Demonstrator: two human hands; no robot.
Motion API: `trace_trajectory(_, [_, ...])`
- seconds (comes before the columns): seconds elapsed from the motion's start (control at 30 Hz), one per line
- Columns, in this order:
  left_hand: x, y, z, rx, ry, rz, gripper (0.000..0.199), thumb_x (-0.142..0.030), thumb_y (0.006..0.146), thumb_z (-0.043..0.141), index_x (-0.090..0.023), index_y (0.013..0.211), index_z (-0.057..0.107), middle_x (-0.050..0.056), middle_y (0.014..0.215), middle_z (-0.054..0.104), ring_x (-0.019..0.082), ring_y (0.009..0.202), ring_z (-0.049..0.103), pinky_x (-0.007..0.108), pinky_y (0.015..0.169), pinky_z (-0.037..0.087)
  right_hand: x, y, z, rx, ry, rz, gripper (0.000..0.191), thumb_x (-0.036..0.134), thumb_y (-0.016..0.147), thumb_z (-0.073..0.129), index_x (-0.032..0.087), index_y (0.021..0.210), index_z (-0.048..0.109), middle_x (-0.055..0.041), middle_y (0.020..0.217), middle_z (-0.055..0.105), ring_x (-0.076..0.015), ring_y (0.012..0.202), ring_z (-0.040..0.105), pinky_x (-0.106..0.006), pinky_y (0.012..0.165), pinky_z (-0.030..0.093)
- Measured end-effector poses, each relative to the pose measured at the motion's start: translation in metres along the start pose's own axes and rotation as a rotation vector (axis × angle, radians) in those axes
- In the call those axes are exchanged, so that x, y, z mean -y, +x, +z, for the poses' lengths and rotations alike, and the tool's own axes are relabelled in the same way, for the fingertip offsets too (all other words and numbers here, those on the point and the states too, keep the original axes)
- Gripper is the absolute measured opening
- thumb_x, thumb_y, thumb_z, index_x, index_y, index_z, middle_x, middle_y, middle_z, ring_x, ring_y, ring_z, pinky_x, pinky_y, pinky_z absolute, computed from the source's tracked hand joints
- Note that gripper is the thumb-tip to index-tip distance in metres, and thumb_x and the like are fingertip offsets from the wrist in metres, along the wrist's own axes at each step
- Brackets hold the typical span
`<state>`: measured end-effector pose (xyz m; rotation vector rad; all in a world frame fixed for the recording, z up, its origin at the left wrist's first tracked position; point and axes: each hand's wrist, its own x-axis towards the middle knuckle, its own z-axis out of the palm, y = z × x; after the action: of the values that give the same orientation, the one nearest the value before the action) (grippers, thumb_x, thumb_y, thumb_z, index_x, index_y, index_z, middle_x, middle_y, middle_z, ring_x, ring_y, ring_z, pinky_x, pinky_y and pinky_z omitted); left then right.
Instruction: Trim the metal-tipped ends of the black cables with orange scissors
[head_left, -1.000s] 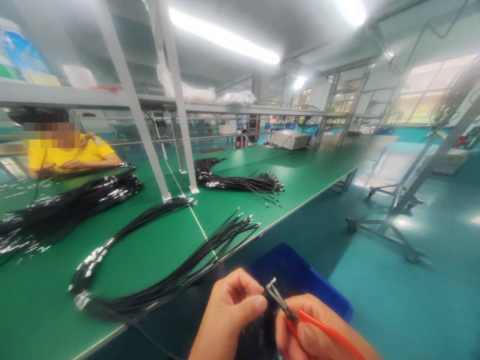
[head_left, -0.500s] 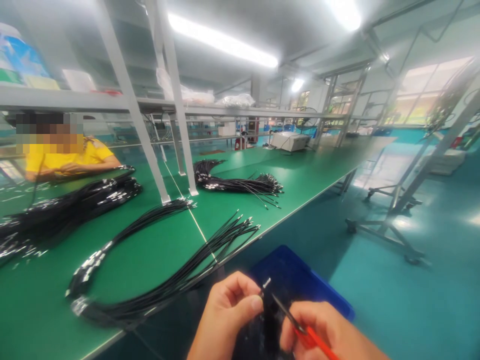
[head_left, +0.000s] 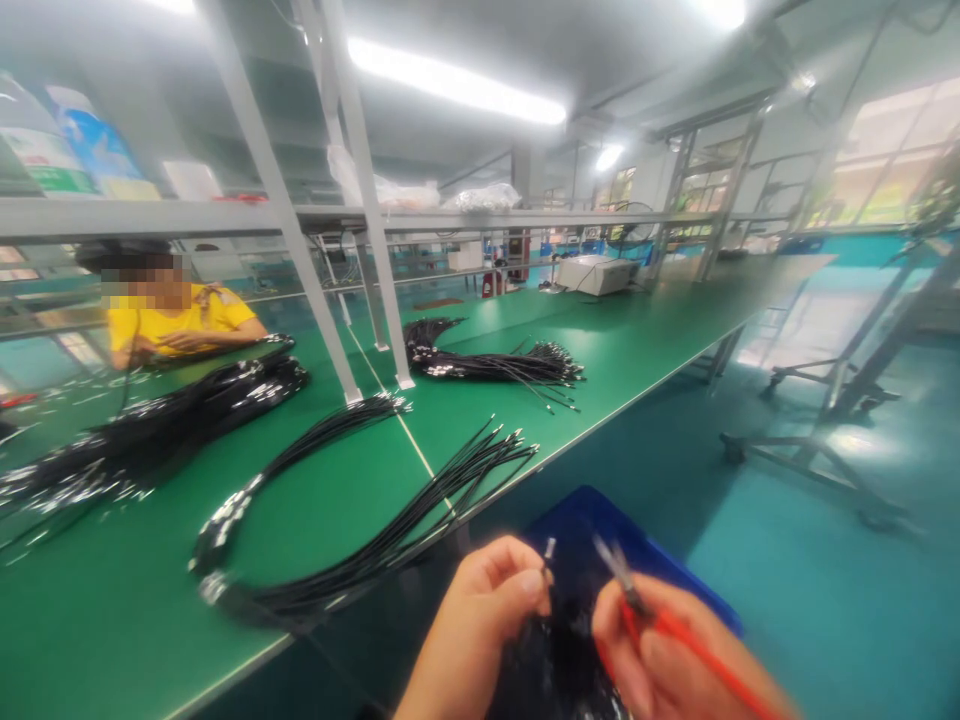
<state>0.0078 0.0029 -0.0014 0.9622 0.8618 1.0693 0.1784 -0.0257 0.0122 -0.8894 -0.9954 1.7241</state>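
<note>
My left hand (head_left: pixel 491 610) pinches a thin black cable (head_left: pixel 550 578), whose silvery tip sticks up past the fingertips. My right hand (head_left: pixel 667 640) is wrapped round the red handles of a cutting tool (head_left: pixel 636 603). Its metal blades look slightly parted and point up and left, a short distance right of the cable tip. Both hands are above a blue bin (head_left: pixel 675 570) with dark, blurred contents, beside the table edge.
On the green table (head_left: pixel 315 530) lie a curved bundle of black cables (head_left: pixel 360 560), another bundle (head_left: pixel 487 365) behind, and a large pile (head_left: pixel 172 410) at left. Shelf posts (head_left: pixel 375 220) rise from the table. A person in yellow (head_left: pixel 180 325) sits across it. A wheeled stand (head_left: pixel 817 460) is at right.
The view has shifted, so the table and bundles sit farther right. The tool's blades have moved away from the cable tip, tilted more upright and parted slightly. The left hand still pinches the cable.
</note>
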Motion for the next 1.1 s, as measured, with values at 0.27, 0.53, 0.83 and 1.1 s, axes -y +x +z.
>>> trace_trajectory(0.27, [0.034, -0.003, 0.018, -0.103, 0.565, 0.028, 0.009, -0.016, 0.071, 0.057, -0.020, 0.067, 0.064, -0.001, 0.060, 0.058, 0.016, 0.058, 0.052, 0.025, 0.055, 0.036, -0.002, 0.005, -0.012, -0.339, 0.061, -0.151, 0.020, 0.038, 0.067, 0.078, 0.023, 0.065, 0.064, 0.0014, 0.054, 0.051, -0.0136, 0.052, 0.041, -0.024, 0.045, 0.039])
trace_trajectory(0.53, [0.013, -0.014, -0.069, -0.544, 1.013, 0.308, 0.016, -0.011, 0.076, 0.056, -0.024, 0.075, 0.066, 0.005, 0.079, 0.056, 0.028, 0.084, 0.045, 0.036, 0.077, 0.028, 0.007, 0.005, -0.012, -0.419, 0.055, -0.153, 0.022, 0.038, 0.062, 0.081, 0.022, 0.069, 0.068, 0.0009, 0.053, 0.054, -0.0131, 0.049, 0.043, -0.024, 0.044, 0.038])
trace_trajectory(0.83, [-0.023, -0.015, -0.124, -0.462, 1.135, 0.182, 0.014, -0.019, 0.067, 0.065, -0.022, 0.057, 0.057, -0.001, 0.058, 0.055, 0.021, 0.063, 0.048, 0.030, 0.062, 0.032, 0.010, 0.010, -0.002, -0.366, 0.084, -0.250, 0.018, 0.035, 0.071, 0.074, 0.021, 0.081, 0.068, 0.0029, 0.052, 0.054, -0.0092, 0.044, 0.041, -0.021, 0.042, 0.033])
trace_trajectory(1.1, [-0.061, 0.004, -0.073, -0.284, 1.063, 0.138, 0.009, -0.023, 0.075, 0.054, -0.021, 0.084, 0.054, -0.003, 0.072, 0.058, 0.019, 0.070, 0.056, 0.028, 0.067, 0.041, 0.006, 0.015, 0.000, -0.521, 0.121, -0.326, 0.021, 0.031, 0.065, 0.078, 0.020, 0.079, 0.066, 0.0054, 0.050, 0.051, -0.0100, 0.045, 0.044, -0.021, 0.043, 0.037])
